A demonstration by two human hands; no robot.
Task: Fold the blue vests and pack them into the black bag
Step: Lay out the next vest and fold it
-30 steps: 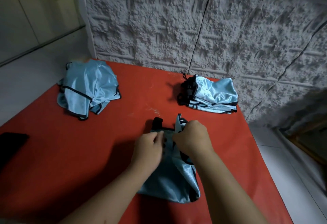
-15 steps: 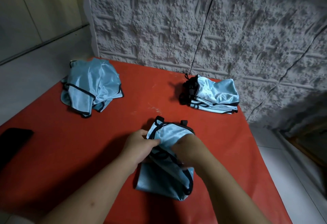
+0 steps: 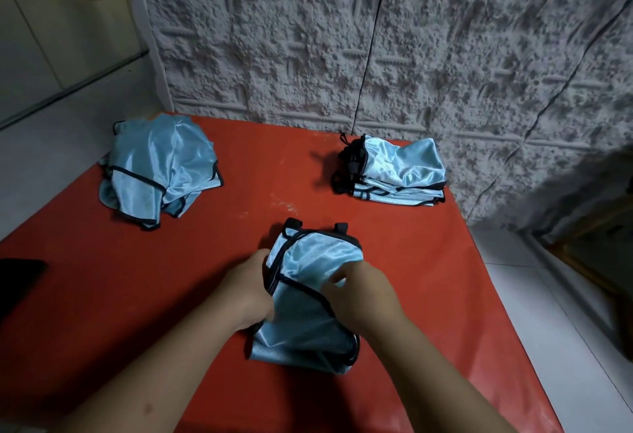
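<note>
Because everything here is thin, glossy fabric, the job turns on how slippery cloth behaves rather than on weight. The red desk (image 3: 394, 295) carries it all, set against a rough textured wall (image 3: 342, 38). At its far left lies a loose heap of unfolded vests (image 3: 154, 172), crumpled and overlapping; at the far right, close to the wall, sits a neat stack of folded vests (image 3: 400, 172) with black straps bunched at its left end. A dark object (image 3: 17, 278) shows at the left edge of the desk — it may be the black bag, but too little of it is visible to tell.

Near the front middle lies the vest being folded (image 3: 308, 302), a pale blue satin-like piece with black trim (image 3: 294, 283), already doubled into a narrow packet. The left hand (image 3: 250, 292) grips its left edge, fingers curled into the layers. The right hand (image 3: 363, 295) rests on the right side with fingers bent onto the cloth; it appears to pinch or press the upper fold, though the exact hold is hidden.

My judgement is that the vest is very light, limp and slick — layers will slide apart and the fold will spring open if released carelessly. The black trim is the firmer part and gives the better purchase. To move the packet, it seems wise to hold it from both sides, or flat from beneath, and keep the layers pressed together.
</note>
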